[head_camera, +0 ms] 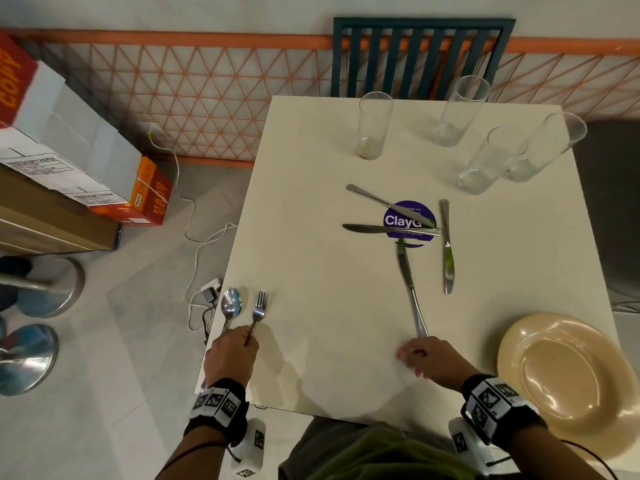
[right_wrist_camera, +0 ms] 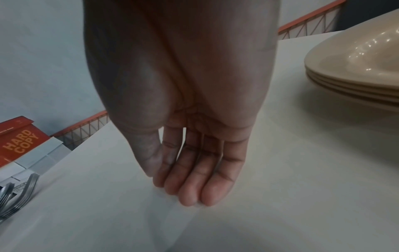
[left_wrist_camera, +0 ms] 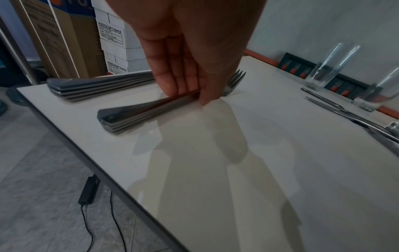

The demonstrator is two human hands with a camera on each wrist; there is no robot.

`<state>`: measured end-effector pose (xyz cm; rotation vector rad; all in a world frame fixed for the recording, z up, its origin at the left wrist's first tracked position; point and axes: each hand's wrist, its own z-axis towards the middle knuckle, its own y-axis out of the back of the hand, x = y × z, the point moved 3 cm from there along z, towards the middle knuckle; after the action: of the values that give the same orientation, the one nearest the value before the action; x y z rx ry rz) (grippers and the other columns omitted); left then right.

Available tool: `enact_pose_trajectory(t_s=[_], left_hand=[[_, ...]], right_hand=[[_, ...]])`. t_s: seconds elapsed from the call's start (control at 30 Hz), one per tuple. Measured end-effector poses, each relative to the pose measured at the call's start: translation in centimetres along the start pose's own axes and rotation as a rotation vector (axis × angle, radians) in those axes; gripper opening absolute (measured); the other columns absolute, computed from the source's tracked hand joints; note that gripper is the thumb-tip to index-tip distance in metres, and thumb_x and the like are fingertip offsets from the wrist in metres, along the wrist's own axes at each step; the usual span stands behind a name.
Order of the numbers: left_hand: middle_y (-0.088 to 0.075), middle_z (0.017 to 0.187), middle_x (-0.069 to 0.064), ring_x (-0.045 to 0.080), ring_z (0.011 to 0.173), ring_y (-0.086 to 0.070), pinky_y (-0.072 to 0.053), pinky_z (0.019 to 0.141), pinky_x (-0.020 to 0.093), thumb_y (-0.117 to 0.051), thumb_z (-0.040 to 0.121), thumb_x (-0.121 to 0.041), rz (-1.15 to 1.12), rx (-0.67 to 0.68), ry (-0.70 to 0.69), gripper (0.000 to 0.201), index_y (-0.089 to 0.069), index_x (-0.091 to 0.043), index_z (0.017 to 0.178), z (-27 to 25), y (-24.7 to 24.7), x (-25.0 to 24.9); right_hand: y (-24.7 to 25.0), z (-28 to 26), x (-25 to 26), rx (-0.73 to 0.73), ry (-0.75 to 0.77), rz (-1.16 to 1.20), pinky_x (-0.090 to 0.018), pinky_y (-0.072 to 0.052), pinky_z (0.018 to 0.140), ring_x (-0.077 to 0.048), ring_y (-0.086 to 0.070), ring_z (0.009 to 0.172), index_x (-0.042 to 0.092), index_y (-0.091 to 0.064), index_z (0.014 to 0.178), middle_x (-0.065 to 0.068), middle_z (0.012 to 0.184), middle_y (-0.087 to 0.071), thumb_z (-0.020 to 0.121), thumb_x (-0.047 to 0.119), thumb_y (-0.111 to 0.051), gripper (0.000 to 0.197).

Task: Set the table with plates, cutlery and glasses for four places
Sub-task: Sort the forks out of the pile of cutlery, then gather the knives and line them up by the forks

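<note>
At the worktop's (head_camera: 311,209) near-left corner, the left hand (head_camera: 231,355) pinches the stacked forks (head_camera: 259,308) by their handles; the spoons (head_camera: 231,308) lie stacked just beside them, at the left edge. The right hand (head_camera: 427,362) rests with fingers straight and together on the bare surface at the near edge, holding nothing, its knuckles at the handle end of one knife (head_camera: 410,289). Three more knives (head_camera: 391,216) lie loose mid-worktop, four glasses (head_camera: 481,133) stand toward the far-right corner, and the plates (head_camera: 571,379) sit stacked at the near-right corner. No place looks laid yet. To split the forks cleanly, the pinch should probably lift only the top one while the others stay flat.
</note>
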<state>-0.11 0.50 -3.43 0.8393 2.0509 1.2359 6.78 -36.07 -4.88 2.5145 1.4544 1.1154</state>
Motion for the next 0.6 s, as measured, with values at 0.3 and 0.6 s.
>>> enact_pose_trajectory(t_s=[0.3, 0.6], left_hand=[[-0.063, 0.077, 0.0, 0.023, 0.071, -0.056, -0.046, 0.067, 0.033, -0.055, 0.091, -0.027, -0.047, 0.007, 0.024, 0.014, -0.064, -0.022, 0.082, -0.3, 0.1, 0.0], [-0.07, 0.097, 0.002, 0.024, 0.083, -0.068, -0.047, 0.072, 0.032, -0.067, 0.088, -0.023, -0.243, -0.206, -0.125, 0.012, -0.072, -0.023, 0.099, 0.2, 3.6, -4.2]], right_hand=[[0.0, 0.2, -0.1, 0.014, 0.009, -0.003, -0.014, -0.046, 0.06, -0.011, -0.062, 0.063, 0.018, -0.072, 0.094, 0.01, 0.074, -0.066, 0.092, 0.017, -0.062, 0.011], [2.2, 0.4, 0.6, -0.194, -0.012, 0.105, -0.024, -0.053, 0.061, -0.014, -0.065, 0.061, 0.027, -0.07, 0.079, 0.003, 0.074, -0.07, 0.092, 0.02, -0.059, 0.018]])
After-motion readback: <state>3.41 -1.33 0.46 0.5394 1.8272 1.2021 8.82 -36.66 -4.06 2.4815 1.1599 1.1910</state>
